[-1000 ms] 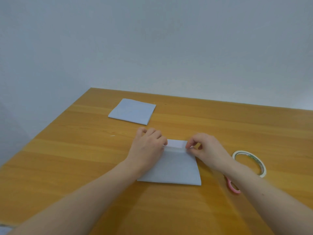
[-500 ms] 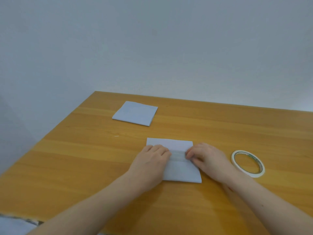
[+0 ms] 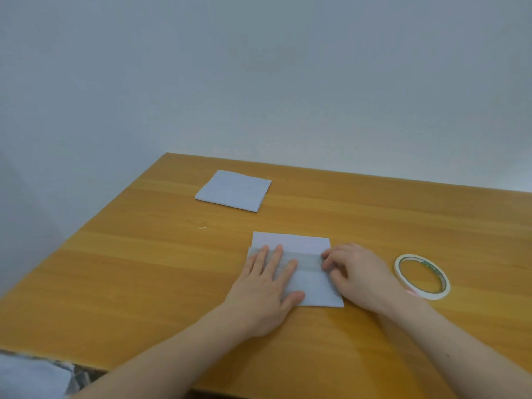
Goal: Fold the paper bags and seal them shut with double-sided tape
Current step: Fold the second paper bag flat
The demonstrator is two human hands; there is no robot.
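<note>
Item 1, nearest: my left hand [image 3: 263, 286]. Fingers straight and spread, palm flat on the near bag [image 3: 312, 286], pressing it to the counter [image 3: 144, 283]. It grips nothing.

Item 2: my right hand [image 3: 355, 273]. Fingers curled at the bag's right edge, tips pinching at the end of the tape strip [image 3: 305, 262]; whether they hold the liner or only the paper edge, I cannot tell.

Item 3: near bag. Thin pale paper, rectangular, flat, matte. Top flap [image 3: 290, 242] lies opened back, whiter than the body. The strip is a narrow, slightly greyer band running across just below the fold.

Risks, in my judgement: peeling the liner could lift the tape itself off the paper if adhesion is weak; the light sheet could skid or buckle if my left palm eases; folding the flap down askew would bond at once, with creases and no second try; fingertips on the exposed adhesive would dull it.

Item 4: tape roll [image 3: 421, 276]. Thin white ring, large hollow centre, lying flat just beside my right wrist.

Item 5: counter. Smooth orange-brown wood grain, mild sheen.

Item 6, farthest: second bag [image 3: 233, 190]. Same pale paper, folded to a squarish packet, flat, well apart from the first, toward the wall [image 3: 259, 82], which is plain grey-white.
</note>
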